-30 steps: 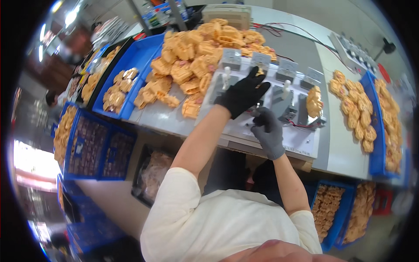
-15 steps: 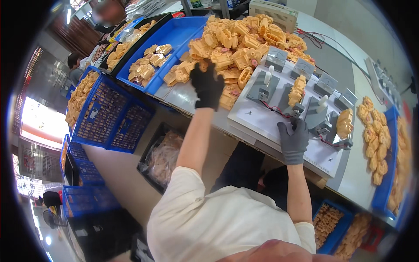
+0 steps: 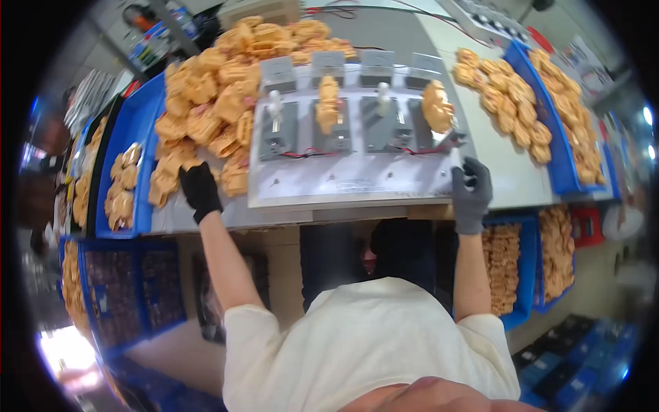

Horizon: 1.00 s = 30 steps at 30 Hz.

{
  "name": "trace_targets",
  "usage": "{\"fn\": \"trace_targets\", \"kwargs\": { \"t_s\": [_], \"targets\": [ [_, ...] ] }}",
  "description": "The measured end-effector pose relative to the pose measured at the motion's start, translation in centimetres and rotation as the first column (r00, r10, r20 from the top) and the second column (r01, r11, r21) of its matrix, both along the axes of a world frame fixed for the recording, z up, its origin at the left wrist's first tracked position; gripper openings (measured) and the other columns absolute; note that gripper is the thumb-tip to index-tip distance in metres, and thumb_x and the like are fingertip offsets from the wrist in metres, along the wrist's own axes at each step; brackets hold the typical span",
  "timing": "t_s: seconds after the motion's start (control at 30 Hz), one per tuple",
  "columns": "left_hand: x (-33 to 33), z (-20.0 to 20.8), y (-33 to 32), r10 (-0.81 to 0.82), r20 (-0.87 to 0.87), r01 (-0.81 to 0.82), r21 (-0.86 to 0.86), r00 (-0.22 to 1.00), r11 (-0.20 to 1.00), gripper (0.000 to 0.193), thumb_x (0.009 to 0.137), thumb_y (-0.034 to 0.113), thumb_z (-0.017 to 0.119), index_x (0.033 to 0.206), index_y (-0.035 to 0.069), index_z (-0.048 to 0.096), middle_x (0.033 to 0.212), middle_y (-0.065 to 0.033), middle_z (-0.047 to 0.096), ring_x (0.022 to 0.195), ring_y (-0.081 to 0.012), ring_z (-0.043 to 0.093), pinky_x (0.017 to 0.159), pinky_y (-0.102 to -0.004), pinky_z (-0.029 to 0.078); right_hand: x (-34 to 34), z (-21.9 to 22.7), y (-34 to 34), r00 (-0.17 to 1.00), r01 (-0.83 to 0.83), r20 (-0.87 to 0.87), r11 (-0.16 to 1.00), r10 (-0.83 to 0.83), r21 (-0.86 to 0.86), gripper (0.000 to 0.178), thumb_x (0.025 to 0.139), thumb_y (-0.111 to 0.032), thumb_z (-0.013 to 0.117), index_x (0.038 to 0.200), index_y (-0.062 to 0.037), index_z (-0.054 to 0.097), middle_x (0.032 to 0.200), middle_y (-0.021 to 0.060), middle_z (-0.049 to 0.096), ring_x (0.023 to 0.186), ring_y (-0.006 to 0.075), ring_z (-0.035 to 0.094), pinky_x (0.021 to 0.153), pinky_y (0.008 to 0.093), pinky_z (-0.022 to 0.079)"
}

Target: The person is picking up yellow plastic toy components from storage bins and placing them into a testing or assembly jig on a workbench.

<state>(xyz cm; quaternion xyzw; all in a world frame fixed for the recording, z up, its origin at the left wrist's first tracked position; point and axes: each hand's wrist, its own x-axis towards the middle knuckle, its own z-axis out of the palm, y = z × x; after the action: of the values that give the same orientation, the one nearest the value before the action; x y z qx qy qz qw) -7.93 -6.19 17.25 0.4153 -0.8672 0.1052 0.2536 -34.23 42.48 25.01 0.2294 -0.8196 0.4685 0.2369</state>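
My left hand (image 3: 200, 191), in a black glove, reaches the near edge of a heap of yellow-orange plastic housings (image 3: 206, 103). Its thumb and fingers are apart against the lowest pieces, and no lifted piece shows in it. My right hand (image 3: 472, 196), gloved in grey, hovers by the right front corner of a white test board (image 3: 357, 185). Its fingers are loosely bent and apart, with nothing between them. Several grey fixtures with small meters stand on the board. One housing (image 3: 328, 104) sits upright in a left-middle fixture, another (image 3: 438, 106) in the rightmost one.
A blue tray (image 3: 143, 185) holding a few housings lies left of the heap. To the right are loose housings (image 3: 504, 96) and a long blue bin (image 3: 557, 161) of more. Blue crates (image 3: 113, 288) stand below left; a filled blue bin (image 3: 527, 275) is under the table's right side.
The view has turned to the right. My left hand has come to the heap's near edge. My right hand has moved from the middle fixtures to the board's right front corner.
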Motion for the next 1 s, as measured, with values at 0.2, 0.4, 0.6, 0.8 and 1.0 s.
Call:
{"fn": "trace_targets", "kwargs": {
  "t_s": [0.2, 0.4, 0.6, 0.8, 1.0],
  "targets": [
    [-0.7, -0.3, 1.8, 0.373, -0.667, 0.084, 0.547, 0.645, 0.833, 0.033, 0.086, 0.029, 0.06, 0.1, -0.001, 0.064, 0.098, -0.0194, 0.065, 0.091, -0.0301, 0.059, 0.082, -0.0379, 0.045, -0.8, -4.3, 0.9, 0.965, -0.057, 0.243, 0.982, 0.101, -0.182, 0.024, 0.085, -0.007, 0.064, 0.107, 0.0013, 0.06, 0.096, 0.0093, 0.062, 0.081, 0.0165, 0.06, 0.073, 0.0284, 0.05],
    [2.3, 2.5, 3.2, 0.681, -0.732, 0.596, 0.542, -0.01, 0.592, 0.031, 0.085, 0.021, 0.063, 0.11, 0.003, 0.062, 0.106, -0.006, 0.062, 0.098, -0.0163, 0.057, 0.083, -0.0315, 0.046, -1.6, -5.7, 1.0, 0.984, -0.067, 0.15, 0.981, 0.096, -0.184, 0.023, 0.086, -0.004, 0.063, 0.107, 0.0034, 0.06, 0.098, 0.0098, 0.061, 0.088, 0.0173, 0.058, 0.079, 0.0277, 0.048],
    [7.7, 3.3, 5.5, 0.114, -0.857, 0.562, 0.424, 0.502, 0.71, 0.027, 0.091, 0.015, 0.055, 0.113, 0.0, 0.058, 0.117, -0.0092, 0.059, 0.106, -0.0189, 0.056, 0.088, -0.0329, 0.048, -1.3, -5.2, 1.3, 0.975, -0.085, 0.181, 0.971, 0.127, -0.225, 0.023, 0.086, -0.002, 0.06, 0.108, 0.0038, 0.06, 0.1, 0.0105, 0.061, 0.09, 0.0179, 0.058, 0.08, 0.0284, 0.048],
    [16.0, 1.7, 11.5, 0.305, -0.722, 0.681, 0.69, 0.622, 0.245, 0.038, 0.086, 0.014, 0.06, 0.121, -0.001, 0.056, 0.122, -0.0151, 0.057, 0.111, -0.0241, 0.056, 0.095, -0.0367, 0.044, -1.4, -5.1, 1.5, 0.979, -0.078, 0.169, 0.972, 0.117, -0.221, 0.022, 0.087, -0.002, 0.059, 0.108, 0.0046, 0.06, 0.102, 0.0122, 0.062, 0.091, 0.0185, 0.059, 0.08, 0.0284, 0.049],
    [20.8, -7.5, 17.1, 0.445, 0.287, -0.524, 0.577, 0.848, 0.626, 0.056, 0.08, 0.028, 0.06, 0.133, 0.017, 0.046, 0.132, -0.0192, 0.048, 0.121, -0.037, 0.046, 0.102, -0.0406, 0.038, -2.3, -5.8, 1.6, 0.987, -0.108, 0.093, 0.97, 0.131, -0.216, 0.024, 0.087, -0.004, 0.062, 0.109, 0.0069, 0.058, 0.102, 0.0123, 0.062, 0.088, 0.0178, 0.059, 0.079, 0.0275, 0.051]
  ]
}}
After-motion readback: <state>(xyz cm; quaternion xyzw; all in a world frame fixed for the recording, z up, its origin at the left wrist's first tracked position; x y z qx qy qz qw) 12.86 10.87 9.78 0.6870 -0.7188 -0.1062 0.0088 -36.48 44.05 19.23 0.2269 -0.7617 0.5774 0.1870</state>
